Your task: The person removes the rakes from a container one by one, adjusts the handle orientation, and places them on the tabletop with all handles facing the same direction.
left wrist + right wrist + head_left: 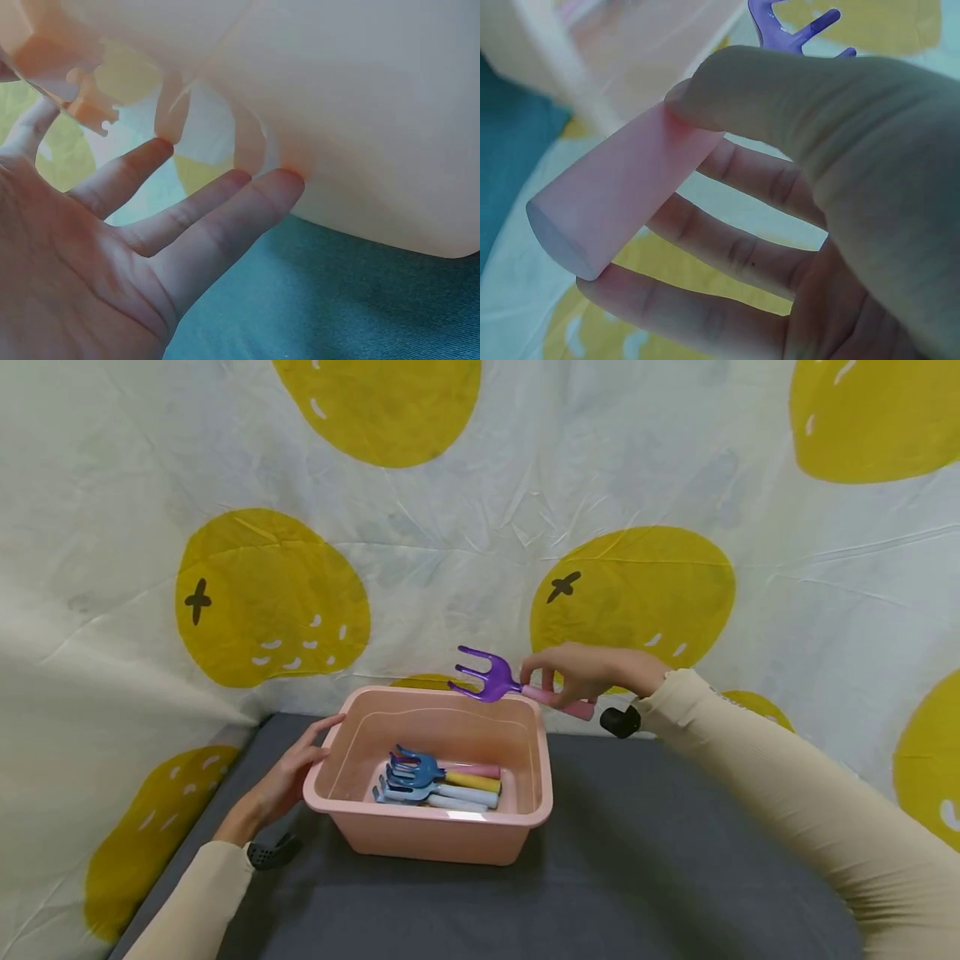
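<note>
My right hand (pixel 573 672) holds a small garden hand fork (pixel 491 679) above the far right rim of a pink plastic basin (pixel 431 839). The fork has a purple three-tined head pointing left. In the right wrist view, my thumb and fingers grip its pink handle (pixel 622 191). At the basin's left side is my left hand (pixel 288 774), with fingers at the rim. Its straight fingertips (pixel 281 187) touch the outer wall in the left wrist view. Several hand forks (pixel 423 770) lie inside the basin, tines leftward, with blue heads and yellow, pale blue, white and pink handles.
The basin stands on a table with a dark grey cloth (pixel 637 860). Behind and to the left hangs a pale curtain (pixel 465 593) printed with large yellow fruit shapes. Dark bands with small devices (pixel 621 722) sit at both wrists.
</note>
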